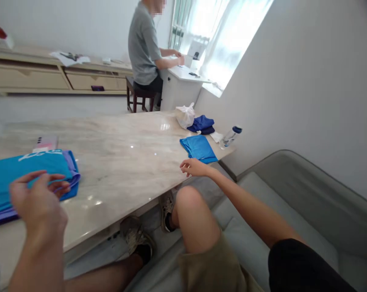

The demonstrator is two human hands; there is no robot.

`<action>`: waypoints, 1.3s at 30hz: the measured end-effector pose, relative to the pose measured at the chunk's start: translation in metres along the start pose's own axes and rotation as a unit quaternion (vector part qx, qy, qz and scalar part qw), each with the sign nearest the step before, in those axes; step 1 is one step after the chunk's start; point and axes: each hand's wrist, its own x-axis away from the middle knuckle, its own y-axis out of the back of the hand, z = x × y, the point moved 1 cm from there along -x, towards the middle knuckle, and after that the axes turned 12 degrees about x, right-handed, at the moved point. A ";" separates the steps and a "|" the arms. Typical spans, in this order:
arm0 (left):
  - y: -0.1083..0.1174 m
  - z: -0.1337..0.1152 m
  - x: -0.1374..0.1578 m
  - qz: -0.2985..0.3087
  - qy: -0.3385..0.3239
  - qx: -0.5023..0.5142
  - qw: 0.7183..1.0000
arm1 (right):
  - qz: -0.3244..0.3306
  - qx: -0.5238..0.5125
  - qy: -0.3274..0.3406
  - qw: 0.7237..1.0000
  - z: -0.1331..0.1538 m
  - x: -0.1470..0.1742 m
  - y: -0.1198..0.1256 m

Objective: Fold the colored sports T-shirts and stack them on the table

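Observation:
My left hand [39,198] hovers over or just at the front of a stack of folded blue and purple cloth [46,163] with white lettering, at the left of the table. Its fingers are loosely bent and apart, with nothing between them. My right hand [194,167] is at the table's front edge, fingers slightly curled and apart, holding nothing. Just behind it lies a folded blue cloth [201,147]; whether the hand touches it I cannot tell. A pale phone [46,142] with several camera lenses rests behind the stack.
On the marble-patterned table [119,150] stand a white plastic bag [186,115], a dark blue cloth [202,123] and a clear bottle [230,137] with a blue lid. A grey sofa [293,207] is beneath me. Beyond, a person [143,44] sits on a stool at a white desk.

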 end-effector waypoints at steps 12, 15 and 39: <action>0.028 -0.042 0.190 0.315 -0.143 -0.520 0.780 | -0.087 0.066 0.038 0.993 -0.124 0.137 -0.050; 0.053 -0.028 0.243 0.252 -0.189 -0.460 0.830 | -0.116 -0.028 0.051 0.992 -0.130 0.134 -0.076; 0.048 0.014 0.289 0.210 -0.356 -0.489 0.768 | -0.390 0.065 -0.022 0.918 -0.167 -0.004 -0.070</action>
